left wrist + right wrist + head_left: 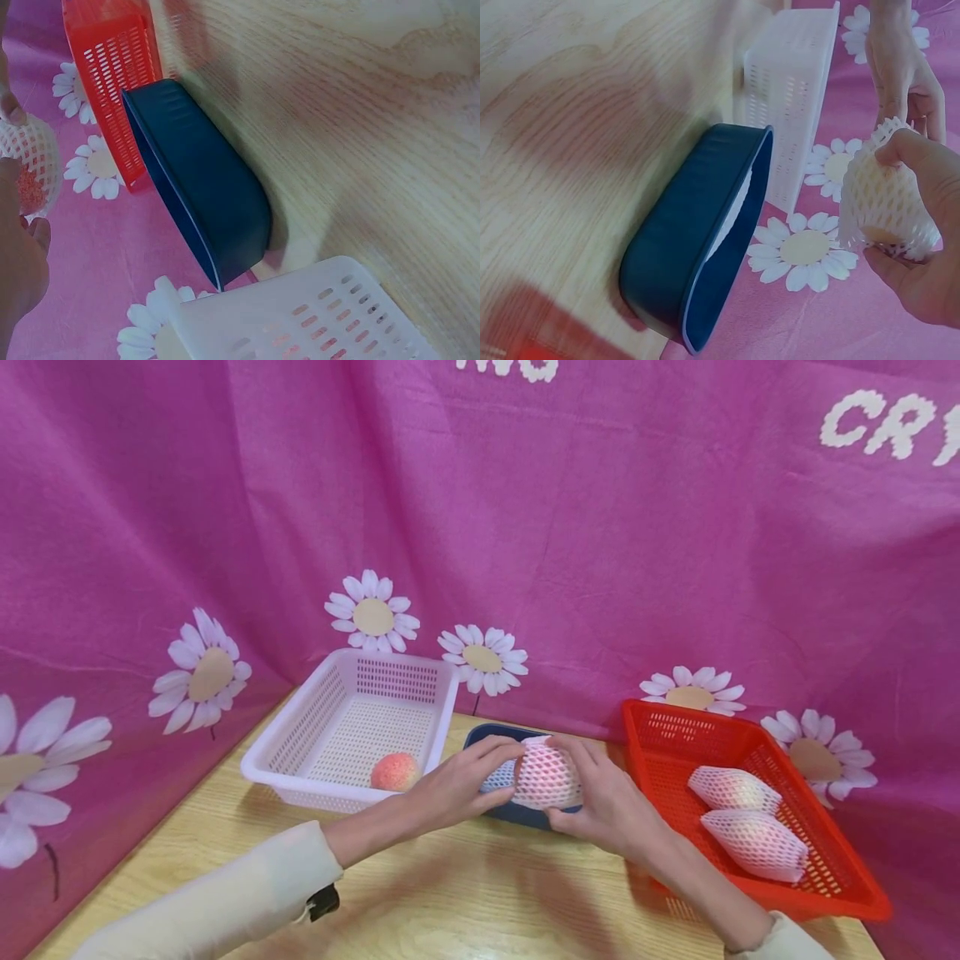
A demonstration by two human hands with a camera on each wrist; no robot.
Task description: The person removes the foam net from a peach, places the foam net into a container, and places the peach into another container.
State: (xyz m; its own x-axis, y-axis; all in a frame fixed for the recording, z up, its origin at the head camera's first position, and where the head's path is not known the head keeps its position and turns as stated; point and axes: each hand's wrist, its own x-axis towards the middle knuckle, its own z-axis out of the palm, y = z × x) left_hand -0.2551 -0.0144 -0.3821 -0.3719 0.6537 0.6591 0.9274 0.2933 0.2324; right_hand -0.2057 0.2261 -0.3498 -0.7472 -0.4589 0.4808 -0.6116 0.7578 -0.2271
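A peach in a white foam net [549, 774] is held up between both hands, over the dark blue basin [517, 815]. My left hand [461, 777] grips its left side, thumb below and fingers above. From the right, my right hand [609, 797] holds the netted fruit with curled fingers and thumb. In the right wrist view the net [881, 191] wraps the pale fruit, and the right thumb presses on it. The left wrist view shows reddish peach skin through the mesh [34, 169]. White foam netting [497, 777] lies inside the basin, partly hidden by the left hand.
On the left stands a white perforated basket [258, 768] with one bare peach [395, 772] inside. A red basket [847, 906] on the right holds two netted peaches [753, 843]. Behind the wooden table [420, 902] hangs a magenta cloth [570, 568] with daisies.
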